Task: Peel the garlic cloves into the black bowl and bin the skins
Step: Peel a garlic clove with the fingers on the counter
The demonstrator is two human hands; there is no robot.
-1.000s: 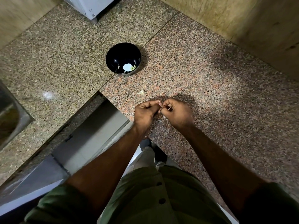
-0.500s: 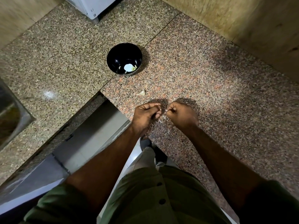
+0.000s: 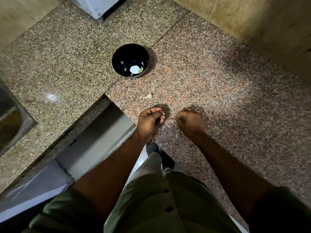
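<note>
The black bowl (image 3: 119, 55) stands on the granite counter, with a few pale peeled cloves and a bright reflection in its bottom. One unpeeled garlic clove (image 3: 148, 96) lies on the counter between the bowl and my hands. My left hand (image 3: 150, 118) hovers at the counter's front edge with its fingers curled, pinching a small pale garlic clove at the fingertips. My right hand (image 3: 191, 122) is a hand's width to the right, curled into a fist around what looks like a scrap of garlic skin. Most of that scrap is hidden.
A steel sink (image 3: 10, 118) sits at the far left. A white appliance (image 3: 99, 5) stands at the back of the counter (image 3: 218, 91), with wooden walls behind and to the right. The counter has a cut-out corner in front of me, open to the floor.
My hands were joined, pinching the clove together. They have pulled apart, the left staying put and the right moving right.
</note>
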